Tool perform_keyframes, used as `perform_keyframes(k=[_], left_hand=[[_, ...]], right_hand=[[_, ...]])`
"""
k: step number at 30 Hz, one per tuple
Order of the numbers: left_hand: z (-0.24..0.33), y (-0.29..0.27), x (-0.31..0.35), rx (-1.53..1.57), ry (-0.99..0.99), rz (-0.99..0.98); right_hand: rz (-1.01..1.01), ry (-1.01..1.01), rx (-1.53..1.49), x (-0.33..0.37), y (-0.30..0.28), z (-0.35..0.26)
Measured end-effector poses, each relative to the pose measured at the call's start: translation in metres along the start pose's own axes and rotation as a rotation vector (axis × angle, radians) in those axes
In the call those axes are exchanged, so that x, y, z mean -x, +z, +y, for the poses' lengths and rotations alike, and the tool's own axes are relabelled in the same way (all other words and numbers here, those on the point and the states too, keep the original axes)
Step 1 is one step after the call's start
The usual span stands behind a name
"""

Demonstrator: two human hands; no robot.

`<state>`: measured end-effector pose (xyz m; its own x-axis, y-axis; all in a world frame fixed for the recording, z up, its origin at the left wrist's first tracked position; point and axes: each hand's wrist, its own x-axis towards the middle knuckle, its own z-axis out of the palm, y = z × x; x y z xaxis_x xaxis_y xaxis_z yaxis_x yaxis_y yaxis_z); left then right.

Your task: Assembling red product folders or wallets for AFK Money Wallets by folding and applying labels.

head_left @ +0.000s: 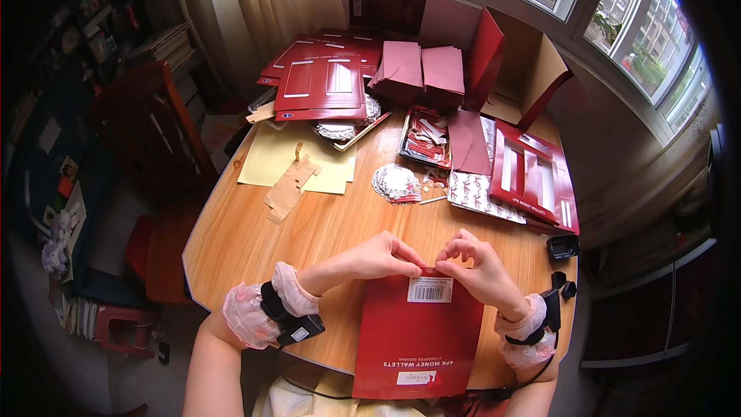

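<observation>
A flat red card sleeve with a white barcode label lies at the table's near edge, its lower end reaching past that edge. My left hand pinches its far edge just left of the label's top. Close beside it, my right hand has thumb and forefinger pressed together at the same edge. Whether anything small sits between the fingertips is too fine to make out. Both wrists wear pink frilly cuffs with black straps.
Beyond my hands lie a pile of round white tags, a tray of red-and-white pieces and yellow sheets with brown tape strips. Stacked red sleeves, pink envelopes and an opened carton stand farther back.
</observation>
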<state>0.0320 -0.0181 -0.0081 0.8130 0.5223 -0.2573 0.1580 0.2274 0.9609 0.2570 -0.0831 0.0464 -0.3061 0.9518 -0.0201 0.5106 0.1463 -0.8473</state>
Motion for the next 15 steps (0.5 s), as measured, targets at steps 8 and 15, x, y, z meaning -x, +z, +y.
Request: perform_keyframes(k=[8, 15], left_hand=[[0.0044, -0.0031, -0.0008, -0.003, 0.001, 0.010], [0.0049, -0.0034, -0.0014, 0.002, -0.014, 0.007]], right_hand=[[0.024, 0.016, 0.028, -0.0033, -0.0006, -0.0005], [0.047, 0.029, 0.033, -0.0035, 0.0002, 0.0011]])
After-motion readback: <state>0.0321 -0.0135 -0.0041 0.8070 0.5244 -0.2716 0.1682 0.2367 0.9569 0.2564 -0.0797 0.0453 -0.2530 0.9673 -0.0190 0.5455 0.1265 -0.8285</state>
